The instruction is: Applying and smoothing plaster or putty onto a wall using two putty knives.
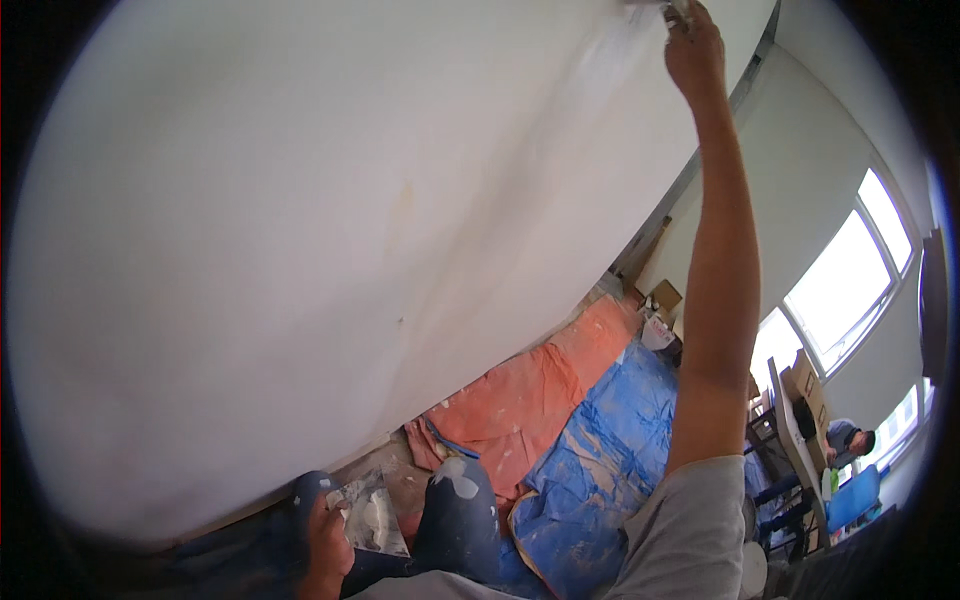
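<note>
My right hand [692, 48] reaches high up against the white wall [300, 230], fingers closed around a small tool [678, 10] whose tip is mostly cut off by the top edge. Down at the bottom, my left hand [328, 545] grips a flat plaster-smeared board [372, 515] held near my paint-spattered dark trousers [462, 515]. The wall fills most of the view and shows faint yellowish stains in its middle.
Orange tarp [520, 405] and blue tarp [610, 440], both spattered white, cover the floor along the wall's base. Cardboard boxes [805, 385] and a table stand at the right under bright windows [845, 290]. Another person [850, 440] bends over there.
</note>
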`<control>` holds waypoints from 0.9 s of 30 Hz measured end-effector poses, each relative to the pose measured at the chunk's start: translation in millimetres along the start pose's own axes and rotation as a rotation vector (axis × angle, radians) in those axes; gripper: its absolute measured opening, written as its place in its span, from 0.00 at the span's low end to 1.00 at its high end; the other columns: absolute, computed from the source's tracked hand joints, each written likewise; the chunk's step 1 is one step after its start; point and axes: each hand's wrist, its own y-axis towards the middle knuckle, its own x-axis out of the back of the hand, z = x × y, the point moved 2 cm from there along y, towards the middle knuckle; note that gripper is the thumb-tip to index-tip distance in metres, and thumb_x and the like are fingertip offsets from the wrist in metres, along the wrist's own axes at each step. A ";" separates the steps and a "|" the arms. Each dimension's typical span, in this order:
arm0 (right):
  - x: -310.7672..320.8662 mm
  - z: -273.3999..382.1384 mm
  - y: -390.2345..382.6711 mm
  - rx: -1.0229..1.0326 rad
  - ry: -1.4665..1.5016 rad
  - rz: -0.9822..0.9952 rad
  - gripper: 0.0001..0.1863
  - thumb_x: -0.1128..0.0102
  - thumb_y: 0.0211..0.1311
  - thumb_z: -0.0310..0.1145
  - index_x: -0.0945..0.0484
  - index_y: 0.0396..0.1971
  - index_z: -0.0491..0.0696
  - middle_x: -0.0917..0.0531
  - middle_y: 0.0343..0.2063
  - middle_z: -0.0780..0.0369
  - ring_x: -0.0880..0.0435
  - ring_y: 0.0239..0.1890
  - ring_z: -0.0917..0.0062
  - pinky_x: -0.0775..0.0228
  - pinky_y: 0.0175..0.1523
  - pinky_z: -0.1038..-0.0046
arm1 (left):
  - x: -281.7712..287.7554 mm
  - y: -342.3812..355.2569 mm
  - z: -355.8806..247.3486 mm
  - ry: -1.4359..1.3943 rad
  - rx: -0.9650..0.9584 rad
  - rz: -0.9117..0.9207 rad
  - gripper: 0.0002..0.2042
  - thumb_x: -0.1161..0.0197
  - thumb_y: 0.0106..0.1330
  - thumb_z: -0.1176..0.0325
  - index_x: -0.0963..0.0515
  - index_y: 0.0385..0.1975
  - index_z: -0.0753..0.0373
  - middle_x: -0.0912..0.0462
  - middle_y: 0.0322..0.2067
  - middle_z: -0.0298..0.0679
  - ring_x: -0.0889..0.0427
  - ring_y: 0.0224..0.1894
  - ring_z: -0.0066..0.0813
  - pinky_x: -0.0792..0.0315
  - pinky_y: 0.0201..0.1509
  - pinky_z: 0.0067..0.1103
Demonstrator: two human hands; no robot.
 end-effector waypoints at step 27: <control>-3.9 187.7 -639.4 -0.828 0.559 0.449 0.27 0.45 0.54 0.20 0.25 0.58 0.44 0.22 0.53 0.52 0.25 0.54 0.54 0.31 0.61 0.60 | -27.8 41.0 11.5 -0.066 -0.069 -0.176 0.14 0.50 0.71 0.69 0.29 0.53 0.63 0.22 0.48 0.40 0.19 0.51 0.33 0.25 0.56 0.30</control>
